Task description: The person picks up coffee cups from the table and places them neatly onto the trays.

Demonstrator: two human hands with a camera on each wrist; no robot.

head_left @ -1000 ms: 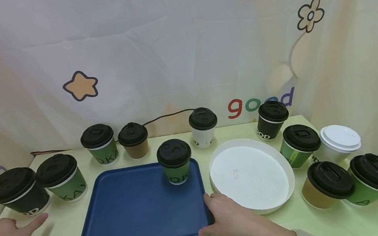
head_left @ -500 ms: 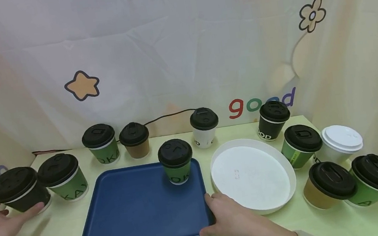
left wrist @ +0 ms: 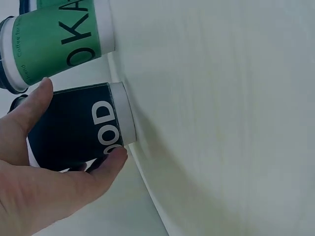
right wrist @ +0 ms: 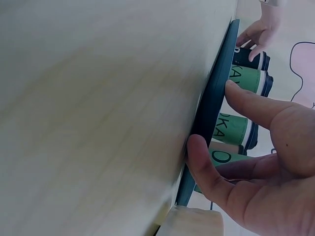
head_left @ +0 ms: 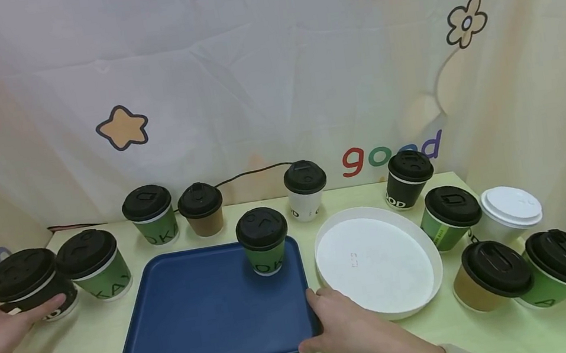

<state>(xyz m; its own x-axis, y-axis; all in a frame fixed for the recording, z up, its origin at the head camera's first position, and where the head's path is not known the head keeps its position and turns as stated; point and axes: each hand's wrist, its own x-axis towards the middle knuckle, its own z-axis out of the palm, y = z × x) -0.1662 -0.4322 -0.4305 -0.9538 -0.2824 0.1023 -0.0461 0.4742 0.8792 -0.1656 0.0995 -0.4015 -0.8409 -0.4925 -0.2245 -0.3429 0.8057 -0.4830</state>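
Note:
At the far left, my left hand (head_left: 5,329) grips a black paper coffee cup (left wrist: 74,128) with a black lid. In the left wrist view its thumb and fingers lie around the cup's sides. Right beside it stands a green paper cup (head_left: 103,277) with a black lid. My right hand (head_left: 342,324) holds the right edge of a blue tray (head_left: 211,323) near its front corner. The right wrist view has its fingertips on the tray's rim (right wrist: 214,98). One small green lidded cup (head_left: 265,256) stands on the tray's back right part.
A round white dish (head_left: 380,265) lies right of the tray. Lidded cups line the back, among them a brown cup (head_left: 205,222) and a white cup (head_left: 305,203). Several more crowd the right side, including a white-lidded cup (head_left: 510,212). A patterned curtain (head_left: 260,84) hangs behind.
My left hand has come up to the black cup and closed around it. The cup has shifted very slightly. My right hand stays at the tray's edge.

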